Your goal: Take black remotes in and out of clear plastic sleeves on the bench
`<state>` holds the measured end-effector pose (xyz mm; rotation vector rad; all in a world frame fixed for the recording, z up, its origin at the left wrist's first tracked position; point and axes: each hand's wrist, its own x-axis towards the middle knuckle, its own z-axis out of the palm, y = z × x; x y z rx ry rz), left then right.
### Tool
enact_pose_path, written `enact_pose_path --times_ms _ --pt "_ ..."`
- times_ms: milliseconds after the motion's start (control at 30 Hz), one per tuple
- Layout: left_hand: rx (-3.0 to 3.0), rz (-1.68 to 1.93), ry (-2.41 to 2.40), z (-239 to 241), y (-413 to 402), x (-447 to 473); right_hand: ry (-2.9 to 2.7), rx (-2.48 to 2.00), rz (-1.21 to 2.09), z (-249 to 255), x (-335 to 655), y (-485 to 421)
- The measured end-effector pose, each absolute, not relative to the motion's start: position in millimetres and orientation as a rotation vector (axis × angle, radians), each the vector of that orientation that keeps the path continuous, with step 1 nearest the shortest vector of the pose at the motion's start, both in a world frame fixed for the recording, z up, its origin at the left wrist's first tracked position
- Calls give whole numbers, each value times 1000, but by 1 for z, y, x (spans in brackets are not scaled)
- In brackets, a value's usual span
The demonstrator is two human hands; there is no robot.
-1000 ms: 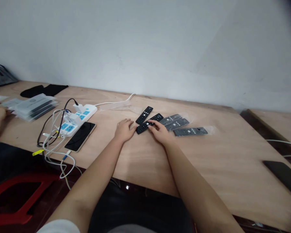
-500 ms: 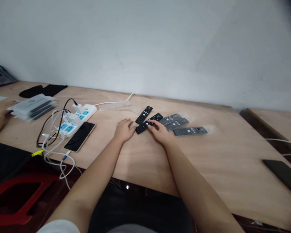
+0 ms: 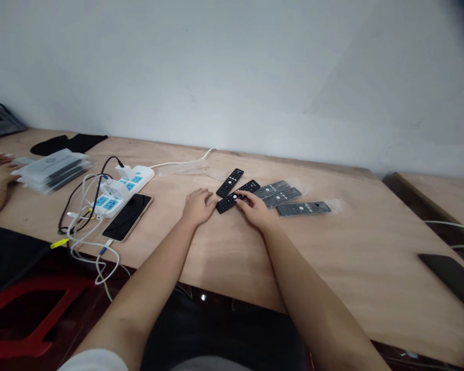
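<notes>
A black remote control [image 3: 226, 202] lies tilted on the wooden table, its upper end pointing away to the right. My right hand [image 3: 254, 208] is on it, thumb and index finger apart across its middle; the other fingers are partly hidden. Just left of its near end, my left hand [image 3: 197, 207] rests palm down on the table, fingers loosely stretched and holding nothing. Behind lies a second black remote [image 3: 230, 182], close to the first. To the right are remotes in clear plastic sleeves: two side by side [image 3: 282, 197], and another one [image 3: 304, 208] apart.
To the left stand a white power strip [image 3: 139, 178] with tangled cables and a phone [image 3: 127, 217]. Beyond are a stack of plastic-bagged items [image 3: 54, 170] and a co-worker's hands [image 3: 0, 170]. Empty plastic sleeves [image 3: 185, 167] lie behind; a dark flat object [image 3: 450, 278] sits at right.
My hands and the remotes look the same as before. At the far left, the co-worker's hands have shifted and now show more fully beside the bagged stack.
</notes>
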<state>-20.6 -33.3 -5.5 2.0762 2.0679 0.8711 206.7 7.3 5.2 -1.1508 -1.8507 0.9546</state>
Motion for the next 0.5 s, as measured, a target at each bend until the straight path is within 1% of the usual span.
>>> enact_pose_path --times_ms 500 --pt "2088 866 2073 -5 -33 -21 -1861 -1153 947 6 207 7"
